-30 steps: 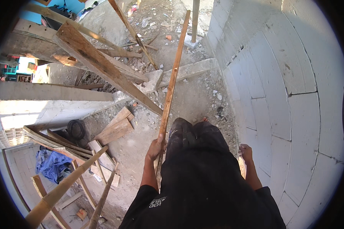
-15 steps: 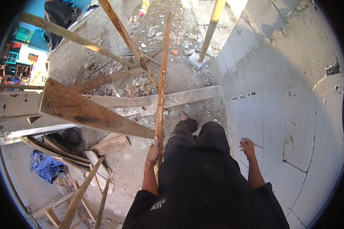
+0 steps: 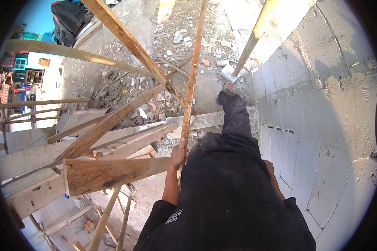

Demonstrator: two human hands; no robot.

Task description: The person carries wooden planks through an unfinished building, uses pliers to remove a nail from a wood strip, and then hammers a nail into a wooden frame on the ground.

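Left hand (image 3: 178, 156) wrapped round a long wooden strip (image 3: 191, 90) running forward from the body's left side, presumably held lengthwise to clear the wide plank (image 3: 113, 172) and block wall (image 3: 291, 146). Right hand (image 3: 269, 168) half hidden by the black shirt (image 3: 238, 205); cannot tell whether it grips anything.
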